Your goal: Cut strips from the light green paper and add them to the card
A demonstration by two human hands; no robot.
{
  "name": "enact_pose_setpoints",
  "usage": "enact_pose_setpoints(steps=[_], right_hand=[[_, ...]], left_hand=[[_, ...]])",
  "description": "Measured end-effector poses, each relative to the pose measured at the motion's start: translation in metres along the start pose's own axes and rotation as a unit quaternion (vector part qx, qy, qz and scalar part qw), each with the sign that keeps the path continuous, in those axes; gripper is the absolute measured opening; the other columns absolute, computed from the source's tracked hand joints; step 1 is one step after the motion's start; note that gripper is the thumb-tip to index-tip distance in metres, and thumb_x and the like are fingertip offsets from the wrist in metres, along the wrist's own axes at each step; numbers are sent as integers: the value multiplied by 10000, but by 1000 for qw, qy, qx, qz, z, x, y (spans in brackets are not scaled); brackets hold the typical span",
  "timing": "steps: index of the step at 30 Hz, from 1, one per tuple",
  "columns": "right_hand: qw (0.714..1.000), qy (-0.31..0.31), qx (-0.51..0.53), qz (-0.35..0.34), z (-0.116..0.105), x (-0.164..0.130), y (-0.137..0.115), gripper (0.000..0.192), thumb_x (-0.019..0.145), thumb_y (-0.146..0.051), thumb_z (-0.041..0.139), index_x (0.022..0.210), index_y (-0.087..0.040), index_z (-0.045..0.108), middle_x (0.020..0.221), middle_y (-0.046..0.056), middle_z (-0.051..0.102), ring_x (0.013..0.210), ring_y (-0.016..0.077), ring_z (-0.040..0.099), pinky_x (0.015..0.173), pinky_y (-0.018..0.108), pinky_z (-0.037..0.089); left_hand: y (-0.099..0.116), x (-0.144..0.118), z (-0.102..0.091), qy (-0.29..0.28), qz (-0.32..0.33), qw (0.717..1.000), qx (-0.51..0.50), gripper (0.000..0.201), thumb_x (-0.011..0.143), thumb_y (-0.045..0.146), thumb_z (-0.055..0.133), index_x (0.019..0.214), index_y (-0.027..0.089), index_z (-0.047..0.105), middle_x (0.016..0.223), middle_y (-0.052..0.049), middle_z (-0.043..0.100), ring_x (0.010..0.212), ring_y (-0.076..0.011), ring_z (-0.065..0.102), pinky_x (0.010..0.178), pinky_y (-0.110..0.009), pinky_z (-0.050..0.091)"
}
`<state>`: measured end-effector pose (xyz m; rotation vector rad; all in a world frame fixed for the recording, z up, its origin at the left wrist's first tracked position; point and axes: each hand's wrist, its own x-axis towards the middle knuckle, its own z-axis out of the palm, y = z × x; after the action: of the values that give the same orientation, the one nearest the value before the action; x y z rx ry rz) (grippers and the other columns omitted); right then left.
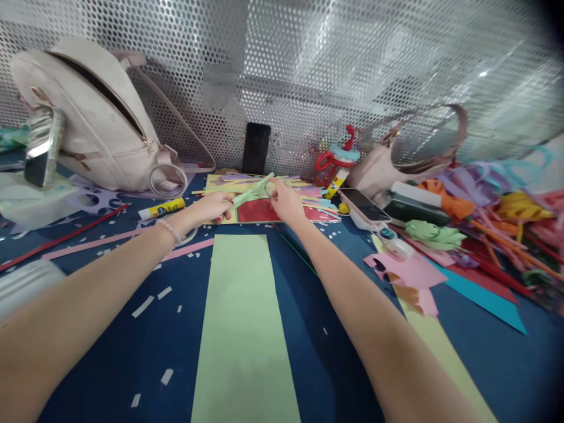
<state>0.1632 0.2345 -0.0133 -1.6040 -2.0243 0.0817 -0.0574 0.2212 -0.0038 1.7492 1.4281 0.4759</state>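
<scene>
Both my arms reach far forward over a dark blue table. My left hand (pixel 215 207) and my right hand (pixel 285 201) pinch the two ends of a thin light green paper strip (pixel 252 191), held slanted just above a pile of coloured paper strips (pixel 304 189) and a red sheet (pixel 259 211). A long light green paper sheet (pixel 244 329) lies flat between my forearms. A yellow glue stick (pixel 162 208) lies to the left of my left hand.
A beige backpack (pixel 92 117) leans at the back left, a black phone (pixel 256 148) stands against the perforated metal wall, a second phone (pixel 363 205) lies right of my hands. Red scissors (pixel 331 160), a beige bag (pixel 396 164) and heaps of paper scraps (pixel 489 235) fill the right.
</scene>
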Motion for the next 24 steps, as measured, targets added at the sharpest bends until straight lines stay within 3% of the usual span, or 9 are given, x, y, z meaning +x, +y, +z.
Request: enact_pose_setpoints(steps=[4,7,11,16,19,21,24], right_hand=[[997,56,-45,40,-11,3,15,499,797,-75,405,1284,-152,486,1018,123,671,1027,304,538,886,471,386],[995,82,-53,25,-17,5,21,463,807,-83,392,1254,-133,502,1021,131,666,1085,308,494,906,469,371],[997,38,-43,-60,-13,6,14,395,815,-94,429,1175,-158,581,1030,87,675,1034,242,538,910,364,394],[991,-40,-45,-116,-1,-2,-2,418,782,-70,464,1157,-169,621,1090,81,680,991,237,596,874,346,430],[990,-60,-49,-121,-4,-5,-6,488,771,-68,475,1242,-147,576,1224,113,627,1059,250,579,896,358,430],[989,-62,-49,-123,-14,-3,-10,485,789,-88,467,1264,-126,557,1268,131,597,1078,254,569,904,364,425],[988,-72,-43,-130,-42,-1,-22,391,829,-145,459,1191,-132,604,1147,110,656,995,233,599,860,337,438]], left_hand=[[-2,0,-1,-4,-13,1000,-5,291,975,367,479,1140,134,539,731,19,559,466,-60,456,431,-187,404],[-2,-3,-2,-8,-5,1000,2,327,967,305,459,1254,152,498,680,21,565,417,-60,422,418,-185,378],[2,-7,-3,-15,10,999,37,399,919,259,449,1306,175,501,628,-4,599,392,-79,443,416,-191,367],[12,-15,-5,-10,9,993,118,479,918,260,382,1386,168,431,722,-48,683,451,-119,545,457,-209,411],[18,-23,-11,3,18,981,193,473,924,310,376,1371,176,454,828,-66,711,581,-163,633,540,-236,462],[22,-28,-17,34,35,966,255,465,909,352,406,1327,173,505,973,-101,703,783,-229,674,665,-286,491],[31,-38,-23,88,58,933,345,483,885,378,434,1285,129,537,1227,-178,597,1127,-362,557,873,-402,443]])
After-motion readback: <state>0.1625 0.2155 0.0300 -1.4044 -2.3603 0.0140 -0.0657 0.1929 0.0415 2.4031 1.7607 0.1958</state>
